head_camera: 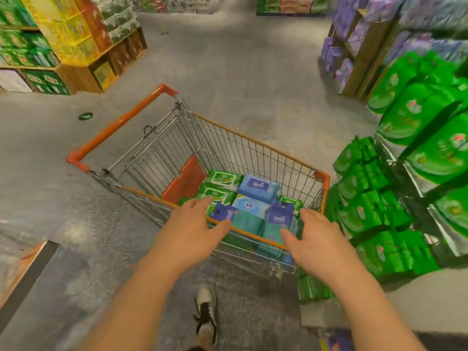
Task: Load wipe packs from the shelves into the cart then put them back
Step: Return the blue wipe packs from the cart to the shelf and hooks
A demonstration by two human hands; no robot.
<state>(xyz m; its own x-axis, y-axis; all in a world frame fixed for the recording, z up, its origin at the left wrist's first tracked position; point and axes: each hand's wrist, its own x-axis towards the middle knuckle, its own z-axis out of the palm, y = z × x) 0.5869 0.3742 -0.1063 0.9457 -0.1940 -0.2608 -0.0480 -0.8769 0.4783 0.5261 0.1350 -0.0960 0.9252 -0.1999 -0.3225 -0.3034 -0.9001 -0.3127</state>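
Fingers (202, 201) spreading, gripping nothing.
Both hands, left (192, 224) and right (316, 236), are hovering over the cart (253, 140) holding wipe packs (255, 186).

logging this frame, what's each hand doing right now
Left hand: open, holding nothing.
Right hand: open, holding nothing.

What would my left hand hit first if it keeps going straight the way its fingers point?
Most likely the purple wipe pack just inside the cart's near rim. The left hand is open above that rim, though depth is unclear here.
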